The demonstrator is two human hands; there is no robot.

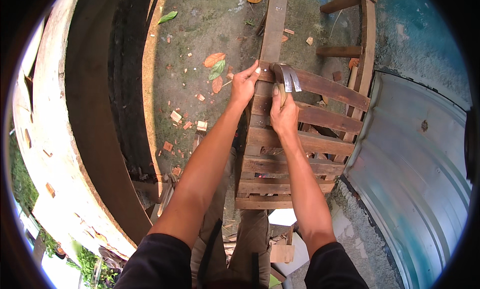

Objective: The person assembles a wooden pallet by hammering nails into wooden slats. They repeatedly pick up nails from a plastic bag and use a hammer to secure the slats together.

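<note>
Hammer (286, 78): we've got a claw hammer sitting up near the top of the wooden frame (280, 154), metal head right on the upper slat (320, 87). Its long axis runs pretty much away from us, handle toward our body, head at the far end. The head itself curves off to the right.

Right hand (283, 114): clenched round the hammer handle just below the head, thumb laid up along it.

Left hand (244, 83): fingers curled, pinching something tiny at the left end of the upper slat, right beside the hammer head. Looks like a nail, but it's too small for us to call.

Frame: slats run left-right, stacked like ladder rungs, and the whole thing stretches away from us. A long plank (274, 24) carries on from its left side toward the top of the view.

Ground (200, 54): mossy concrete, scattered with small wood chips and a few orange and green leaves (215, 69).

Right side: curved sheet of corrugated metal (415, 159), silvery with a blue tint.

Left side: big rounded pale concrete wall (55, 139).

Packages/labels: a pale flat sheet (283, 216) lies under the near end of the frame; we can't make out any marking.
</note>
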